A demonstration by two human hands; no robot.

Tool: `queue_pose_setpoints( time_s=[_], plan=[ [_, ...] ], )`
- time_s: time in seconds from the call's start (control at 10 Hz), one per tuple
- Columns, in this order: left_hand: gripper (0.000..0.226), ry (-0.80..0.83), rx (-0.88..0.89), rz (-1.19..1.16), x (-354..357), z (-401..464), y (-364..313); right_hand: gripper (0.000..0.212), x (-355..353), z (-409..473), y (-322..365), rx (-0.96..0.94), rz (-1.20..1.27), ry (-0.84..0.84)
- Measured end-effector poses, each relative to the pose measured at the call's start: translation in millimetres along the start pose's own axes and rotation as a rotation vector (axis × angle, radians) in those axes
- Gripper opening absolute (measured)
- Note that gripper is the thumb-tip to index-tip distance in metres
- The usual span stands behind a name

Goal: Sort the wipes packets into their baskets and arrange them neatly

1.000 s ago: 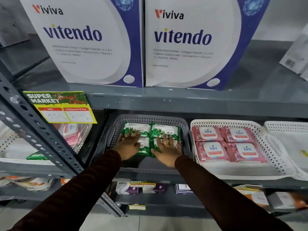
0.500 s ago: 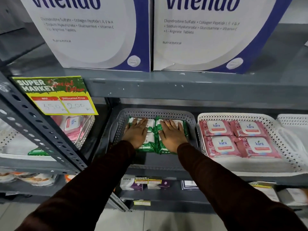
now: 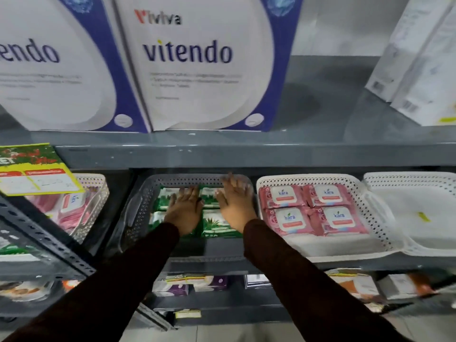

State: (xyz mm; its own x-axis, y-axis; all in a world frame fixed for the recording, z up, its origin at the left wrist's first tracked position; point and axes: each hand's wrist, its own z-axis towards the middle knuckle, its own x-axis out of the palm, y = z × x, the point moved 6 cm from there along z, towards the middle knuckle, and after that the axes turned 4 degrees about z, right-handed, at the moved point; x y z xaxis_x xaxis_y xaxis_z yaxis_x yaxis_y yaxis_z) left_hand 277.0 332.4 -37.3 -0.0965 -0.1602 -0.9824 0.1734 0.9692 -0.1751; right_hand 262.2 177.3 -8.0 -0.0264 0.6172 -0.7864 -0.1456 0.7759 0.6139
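Nearest to us, two dark sleeves reach forward over the edge of the grey metal shelf [image 3: 246,156]. Our left hand [image 3: 183,211] lies flat with its fingers spread on the green wipes packets [image 3: 217,224], palm down and grasping nothing. Our right hand [image 3: 234,206] is lifted a little, fingers loosely extended toward the back rim of the grey basket [image 3: 140,206], also holding nothing; it is blurred, so we cannot tell whether it touches the packets. The green packets lie flat inside this grey basket in two rows, side by side. Just to the right stands a white basket [image 3: 370,223] with four pink wipes packets [image 3: 313,211] laid flat in a two-by-two block at its back half. Further right, touching it, is another white basket [image 3: 419,183]. To the left, behind a slotted upright, a clear basket [image 3: 98,193] holds more pink packets, tilted. A yellow price tag [image 3: 37,174] hangs from the shelf edge above it. On the shelf above stand two large white and blue boxes [image 3: 197,70] marked "vitendo".
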Motion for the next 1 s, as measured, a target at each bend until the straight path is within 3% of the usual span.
queue_pose_setpoints(
  time_s=[0.1, 0.2, 0.3, 0.4, 0.5, 0.7, 1.0],
  plan=[
    [0.054, -0.183, 0.137, -0.204, -11, -9, -86, 0.046, -63, -34, -44, -0.025, 0.041, -0.17],
    [0.056, -0.163, 0.309, -0.255, -3, -13, -180, 0.044, -114, -65, -124, 0.067, -0.081, -0.195],
    [0.064, -0.081, 0.321, -0.157, 16, -6, -245, 0.048, -149, -82, -206, 0.234, -0.26, -0.119],
    [0.057, -0.013, 0.234, -0.023, 26, 1, -274, 0.05, -160, -89, -256, 0.267, -0.342, -0.004],
    [0.059, 0.047, 0.12, -0.041, 45, 13, -274, 0.054, -164, -86, -268, 0.222, -0.424, 0.066],
    [0.064, 0.084, 0.134, 0.002, 66, 33, -274, 0.057, -157, -76, -267, 0.188, -0.373, 0.113],
    [0.064, 0.05, 0.094, 0.273, 61, 18, -288, 0.058, -159, -89, -261, 0.201, -0.501, 0.157]
  ],
)
